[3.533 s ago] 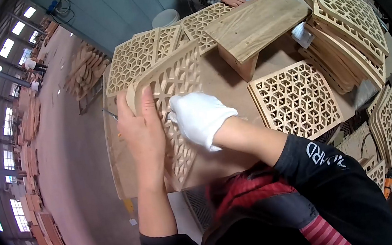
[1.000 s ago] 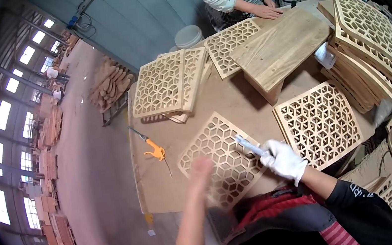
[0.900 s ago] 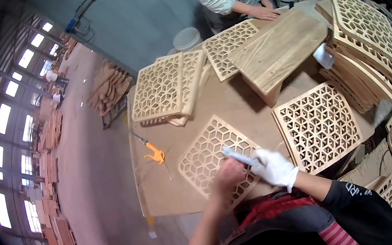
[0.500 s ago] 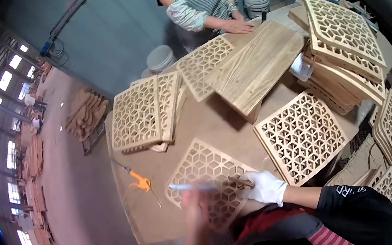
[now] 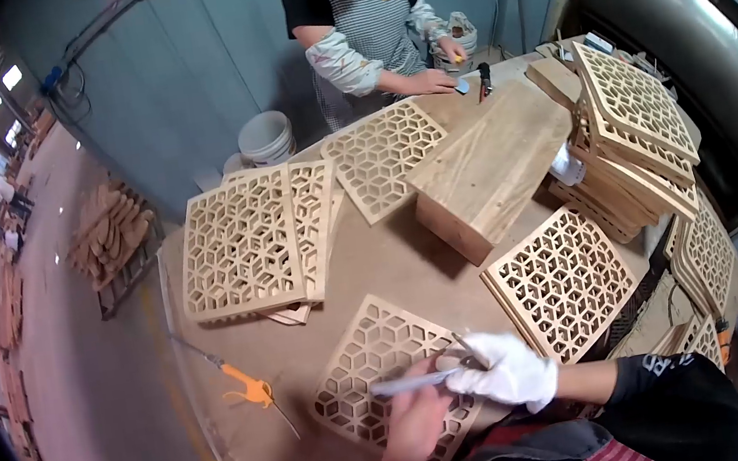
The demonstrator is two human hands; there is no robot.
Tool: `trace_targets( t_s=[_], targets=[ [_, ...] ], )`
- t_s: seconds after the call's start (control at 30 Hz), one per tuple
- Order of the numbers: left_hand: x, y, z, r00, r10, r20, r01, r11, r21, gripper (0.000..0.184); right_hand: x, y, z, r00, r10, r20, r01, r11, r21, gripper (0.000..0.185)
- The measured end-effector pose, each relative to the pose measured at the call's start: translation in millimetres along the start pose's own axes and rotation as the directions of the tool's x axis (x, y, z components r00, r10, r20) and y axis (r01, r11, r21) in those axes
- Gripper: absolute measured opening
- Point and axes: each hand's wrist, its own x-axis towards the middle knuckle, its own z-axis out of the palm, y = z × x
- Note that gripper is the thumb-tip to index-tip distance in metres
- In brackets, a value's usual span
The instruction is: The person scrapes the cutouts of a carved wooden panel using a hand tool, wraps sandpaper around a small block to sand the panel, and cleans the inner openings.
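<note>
My bare left hand is closed around a thin pale strip-like tool, over a wooden lattice panel that lies on the table. Right beside it, my right hand, in a white glove, is closed on a thin brown stick. The two hands nearly meet above the panel's right part and hide some of it. An orange-handled air gun with a thin nozzle rests left of the panel.
Lattice panels are stacked at the left, right and far right. A wooden box-like block stands mid-table. Across it a co-worker has a hand on the table edge, near a white bucket.
The raised panel has come down flat on the table. The pale tool has passed from my gloved right hand to my left, and a brown stick now shows in the glove. The view has shifted.
</note>
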Motion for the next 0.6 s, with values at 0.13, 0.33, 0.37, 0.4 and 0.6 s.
trace_targets(
  t_s=[0.13,0.33,0.37,0.4,0.6],
  targets=[
    [-0.3,5.2,-40.6,0.943,-0.315,0.104,0.266,0.905,0.333,0.048,19.6,-87.7,-31.7,0.985,0.011,0.174,0.061,0.914,-0.4,0.033],
    [-20.1,7.6,-87.5,0.965,-0.262,-0.028,0.233,0.797,0.557,0.033,75.8,-136.3,-52.5,0.876,0.084,0.474,0.228,0.795,-0.563,0.029],
    [-22.7,6.3,-97.4,0.97,-0.241,-0.035,0.223,0.817,0.532,0.033,95.3,-142.3,-52.5,0.878,0.057,0.475,0.272,0.757,-0.594,0.028],
    [-24.3,10.2,-100.6,0.974,-0.222,-0.049,0.216,0.836,0.505,0.033,119.7,-147.1,-53.1,0.877,0.03,0.48,0.315,0.72,-0.619,0.027],
    [-21.5,13.2,-98.2,0.972,-0.127,-0.198,0.2,0.887,0.416,0.039,453.2,-168.0,-55.3,0.729,-0.631,-0.264,0.295,0.638,-0.711,0.033]
  ],
)
